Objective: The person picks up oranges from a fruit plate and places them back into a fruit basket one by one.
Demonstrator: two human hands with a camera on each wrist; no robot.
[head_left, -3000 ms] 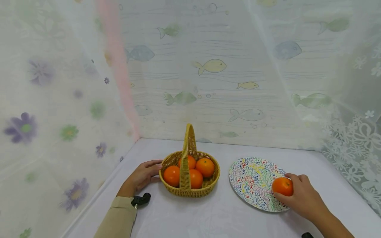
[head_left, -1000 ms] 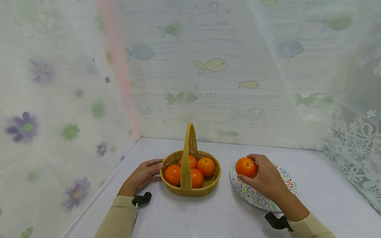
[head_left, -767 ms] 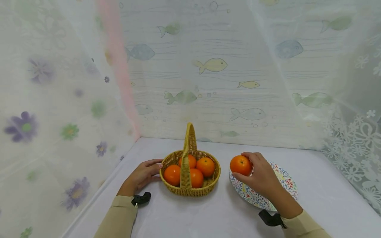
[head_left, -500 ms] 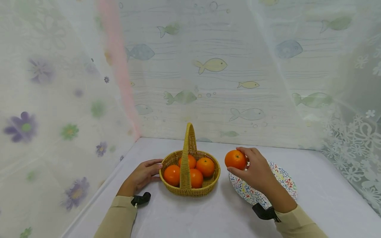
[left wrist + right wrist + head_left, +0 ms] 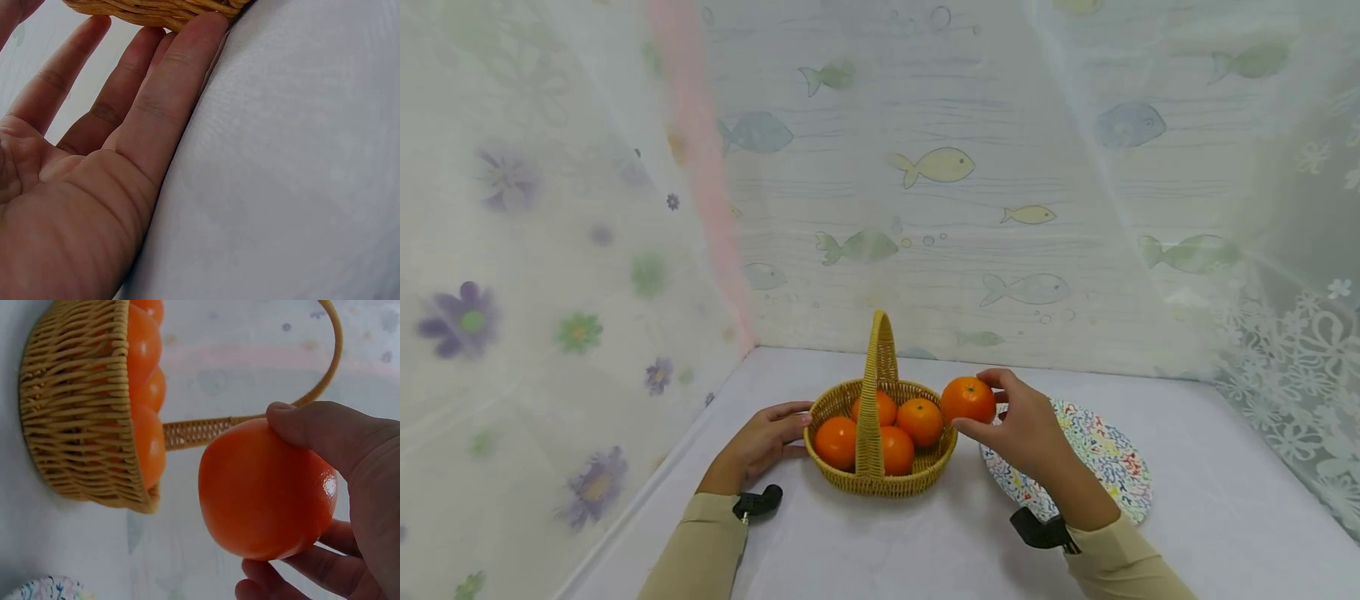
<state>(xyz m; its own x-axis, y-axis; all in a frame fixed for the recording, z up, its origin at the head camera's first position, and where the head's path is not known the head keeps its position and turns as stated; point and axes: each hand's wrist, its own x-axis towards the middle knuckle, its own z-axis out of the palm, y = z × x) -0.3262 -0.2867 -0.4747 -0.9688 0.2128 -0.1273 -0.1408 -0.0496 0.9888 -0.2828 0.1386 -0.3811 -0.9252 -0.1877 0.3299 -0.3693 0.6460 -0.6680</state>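
Note:
My right hand point(image 5: 1030, 429) pinches an orange point(image 5: 967, 401) between thumb and fingers, at the right rim of a yellow wicker basket point(image 5: 887, 486). In the right wrist view the held orange point(image 5: 259, 494) is apart from the basket wall point(image 5: 75, 419), above the rim. Several more oranges lie inside the basket, partly hidden by its tall arched handle point(image 5: 869, 417). At the basket's left side, the fingers of my left hand point(image 5: 765, 437) lie loosely extended. The left wrist view shows those fingertips point(image 5: 209, 28) right at the woven side.
A round plate point(image 5: 1105, 454) with a multicoloured squiggle pattern lies right of the basket, partly behind my right forearm. The table has a white cover point(image 5: 880, 554). Printed curtains point(image 5: 940, 250) with fish and flowers close off the back and sides.
My right hand has carried the orange from the plate's right side leftward to the basket's rim, lifting it. My left hand and the basket have stayed in place.

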